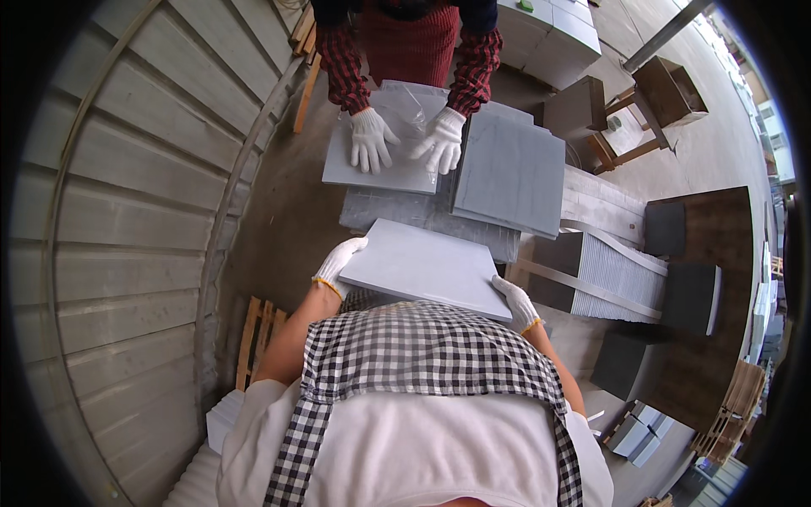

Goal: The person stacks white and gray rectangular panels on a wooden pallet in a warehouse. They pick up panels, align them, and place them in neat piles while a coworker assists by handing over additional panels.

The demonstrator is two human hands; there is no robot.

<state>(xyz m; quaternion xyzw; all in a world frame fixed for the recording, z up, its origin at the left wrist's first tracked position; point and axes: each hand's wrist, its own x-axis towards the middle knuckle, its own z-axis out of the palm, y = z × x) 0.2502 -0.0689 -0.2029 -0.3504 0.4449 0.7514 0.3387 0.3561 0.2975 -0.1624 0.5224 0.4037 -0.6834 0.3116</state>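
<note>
A flat light-grey tile [427, 269] lies level in front of my checked apron, held by its two ends. Around its left edge is my left hand [340, 260], in a white knitted glove. My right hand [517, 304], gloved alike, grips the opposite edge. Across from me, a co-worker's gloved hands [372, 142] rest spread on another grey tile [380, 176], with clear plastic film [410, 114] under and beside them. To the right of that sits a stack of darker grey tiles [508, 173]. Below both is a plastic-covered surface [380, 211], partly hidden by my tile.
A ribbed metal wall [144, 203] runs along the left. To the right stand a strapped bundle of tiles [617, 279] and a dark brown board [710, 338] with dark blocks. Wooden stands [667, 93] and pale stacked boxes [545, 38] are at the back. A wooden pallet [258, 338] lies left of me.
</note>
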